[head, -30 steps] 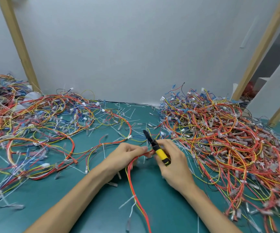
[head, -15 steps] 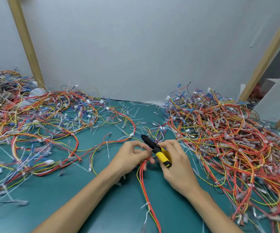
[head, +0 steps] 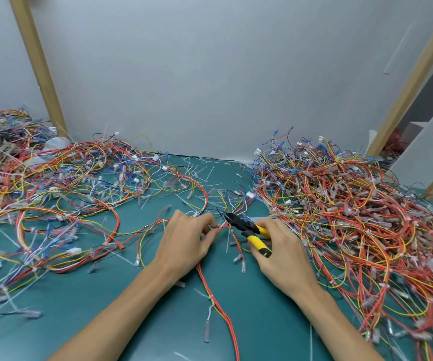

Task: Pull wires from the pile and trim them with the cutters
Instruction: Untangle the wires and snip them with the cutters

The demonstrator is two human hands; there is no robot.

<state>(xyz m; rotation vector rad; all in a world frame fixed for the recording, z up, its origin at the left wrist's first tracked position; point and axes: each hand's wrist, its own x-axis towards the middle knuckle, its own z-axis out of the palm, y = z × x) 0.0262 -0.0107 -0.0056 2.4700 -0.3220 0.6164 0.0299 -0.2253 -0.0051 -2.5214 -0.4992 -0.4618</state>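
Note:
My left hand [head: 185,241] pinches a thin bundle of red, orange and yellow wires [head: 220,308] that trails toward me over the green table. My right hand [head: 280,254] grips the yellow-handled cutters [head: 249,230]. Their black jaws point up-left and sit at the wires just right of my left fingertips. A big tangled wire pile [head: 345,212] lies to the right, touching my right hand's far side.
A second spread of wires [head: 61,194] covers the left and back-left of the green table [head: 106,308]. Cut ends and white cable ties litter the middle. A grey wall and slanted wooden posts [head: 38,66] stand behind.
Both hands have stayed together at the table's middle. The cutter handles have spread apart and the jaws now sit at the held wires. The camera tilted slightly.

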